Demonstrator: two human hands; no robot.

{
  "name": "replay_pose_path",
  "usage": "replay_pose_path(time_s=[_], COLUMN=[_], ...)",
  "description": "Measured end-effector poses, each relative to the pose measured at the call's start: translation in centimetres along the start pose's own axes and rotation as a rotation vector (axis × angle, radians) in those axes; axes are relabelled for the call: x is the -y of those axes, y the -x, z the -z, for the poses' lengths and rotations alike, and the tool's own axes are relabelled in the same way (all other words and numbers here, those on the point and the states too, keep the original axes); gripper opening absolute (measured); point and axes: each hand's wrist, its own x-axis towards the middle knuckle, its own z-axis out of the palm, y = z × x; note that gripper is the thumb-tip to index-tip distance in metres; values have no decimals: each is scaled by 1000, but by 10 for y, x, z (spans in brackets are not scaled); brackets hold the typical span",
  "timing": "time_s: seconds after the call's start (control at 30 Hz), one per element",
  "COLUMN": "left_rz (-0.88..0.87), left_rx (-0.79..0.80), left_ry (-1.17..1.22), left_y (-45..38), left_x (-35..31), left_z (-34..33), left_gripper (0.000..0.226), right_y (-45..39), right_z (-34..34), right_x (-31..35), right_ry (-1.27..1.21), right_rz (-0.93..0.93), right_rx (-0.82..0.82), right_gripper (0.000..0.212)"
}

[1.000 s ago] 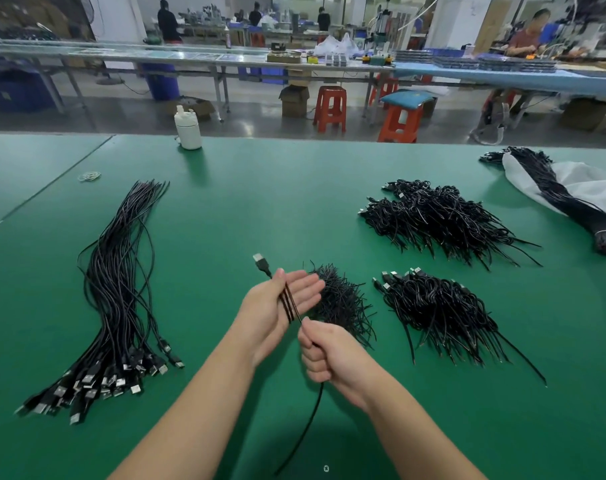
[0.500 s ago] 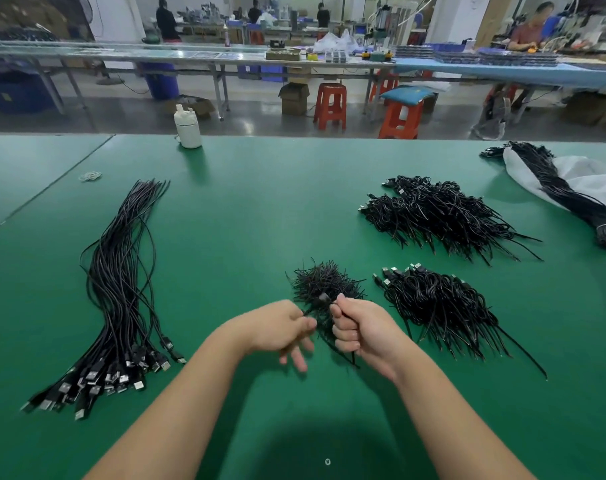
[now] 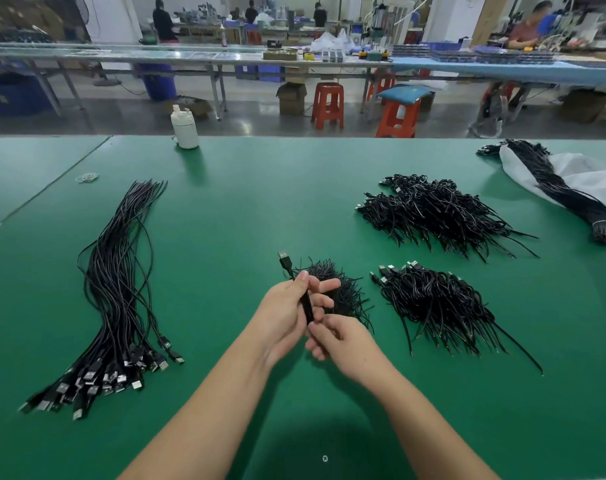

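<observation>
Folded USB cable [image 3: 307, 306]: left grip [image 3: 287, 317] curled round it, right grip [image 3: 343, 341] pinching its end. Risk: slack pinch lets loops spring open.

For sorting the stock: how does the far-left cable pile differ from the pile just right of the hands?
The left pile lies long and stretched out; the right pile is folded into short bundles. The left pile's plugs lie near the person; the right pile's plugs lie at its far end. Both are black.
</observation>
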Motion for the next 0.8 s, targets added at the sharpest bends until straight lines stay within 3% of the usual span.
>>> replay_pose_path(time_s=[0.07, 0.13, 0.2, 0.37, 0.5, 0.67, 0.8], left_rz=[20, 23, 30, 130, 200, 236, 166], left_rx=[65, 127, 182, 436, 533, 602, 545], left_ry=[44, 59, 61, -95, -245, -440, -604], left_y=[2, 3, 4, 11, 8, 7, 6], left_x=[-2, -1, 4, -1, -7, -14, -11], left_z=[2, 1, 1, 3, 5, 10, 9], left_gripper=[33, 31, 32, 36, 34, 34, 36], right_y=[1, 2, 1, 4, 8, 12, 11], right_z=[2, 1, 0, 6, 7, 5, 6], right_x=[-2, -1, 0, -5, -13, -22, -26], right_ry=[-223, -496, -580, -398, -219, -204, 32], right_rz=[40, 59, 76, 132, 159, 159, 187], right_rx=[35, 71, 15, -92, -141, -210, -277], right_gripper=[11, 33, 40, 32, 29, 30, 31])
